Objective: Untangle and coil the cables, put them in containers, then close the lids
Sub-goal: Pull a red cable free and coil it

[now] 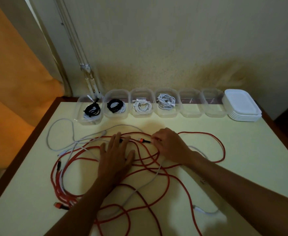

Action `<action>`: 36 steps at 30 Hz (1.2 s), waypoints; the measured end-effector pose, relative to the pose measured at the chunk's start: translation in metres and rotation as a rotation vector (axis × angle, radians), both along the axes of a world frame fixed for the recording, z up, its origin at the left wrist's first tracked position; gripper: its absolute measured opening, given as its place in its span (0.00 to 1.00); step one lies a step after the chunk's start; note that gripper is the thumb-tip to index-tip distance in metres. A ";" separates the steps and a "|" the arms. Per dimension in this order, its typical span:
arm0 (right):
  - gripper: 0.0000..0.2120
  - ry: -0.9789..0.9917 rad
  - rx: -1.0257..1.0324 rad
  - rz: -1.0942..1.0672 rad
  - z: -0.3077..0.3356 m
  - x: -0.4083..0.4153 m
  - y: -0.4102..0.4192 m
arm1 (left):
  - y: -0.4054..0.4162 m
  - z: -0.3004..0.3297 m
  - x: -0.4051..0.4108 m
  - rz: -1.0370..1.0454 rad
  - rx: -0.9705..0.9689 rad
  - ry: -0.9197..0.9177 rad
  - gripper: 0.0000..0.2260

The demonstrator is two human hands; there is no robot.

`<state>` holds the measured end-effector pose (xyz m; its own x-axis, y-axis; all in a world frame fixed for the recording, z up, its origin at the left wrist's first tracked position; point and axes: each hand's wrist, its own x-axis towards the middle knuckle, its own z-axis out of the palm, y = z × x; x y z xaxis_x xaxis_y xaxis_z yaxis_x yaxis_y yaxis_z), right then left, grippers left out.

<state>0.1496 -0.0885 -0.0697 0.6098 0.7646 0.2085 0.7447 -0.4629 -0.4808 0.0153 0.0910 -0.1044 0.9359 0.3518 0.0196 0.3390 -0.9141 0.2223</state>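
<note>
Tangle of red cables [157, 169] spread over the pale table [242, 150], mixed with loose white cables [61, 133] that trail out past the left hand's outer side. Left hand [116, 155] flat, fingers straight and spread, palm down and pressing on the red loops beneath it, gripping nothing. Right hand [170, 145] just beside it, fingers curled and pinching a red cable close behind its orange and black plug [142, 140]; plug pointing at the left hand's fingertips, lying between the two hands. Second orange plug [59, 205] well off to the near outer side of the left forearm. White plug end [197, 210] lying under the right forearm, nearer the body.

Beyond both hands' fingertips, against the wall, a row of six clear containers [191, 106], all uncovered: two beyond the left hand holding coiled black cables [115, 105], the next two holding coiled white cables [166, 101], the last two, beyond the right hand, holding no cable. Stack of white lids [242, 104] at the row's end, far out past the right hand.
</note>
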 end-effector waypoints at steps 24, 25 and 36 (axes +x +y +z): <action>0.10 0.589 0.298 -0.284 0.059 -0.046 0.025 | -0.034 0.020 -0.094 -0.227 0.148 0.053 0.24; 0.11 0.733 0.411 -0.295 0.073 -0.046 0.023 | -0.036 0.023 -0.091 -0.213 0.160 0.091 0.24; 0.05 0.706 0.441 -0.228 0.119 -0.051 -0.066 | -0.043 0.079 -0.044 0.048 -0.496 -0.438 0.10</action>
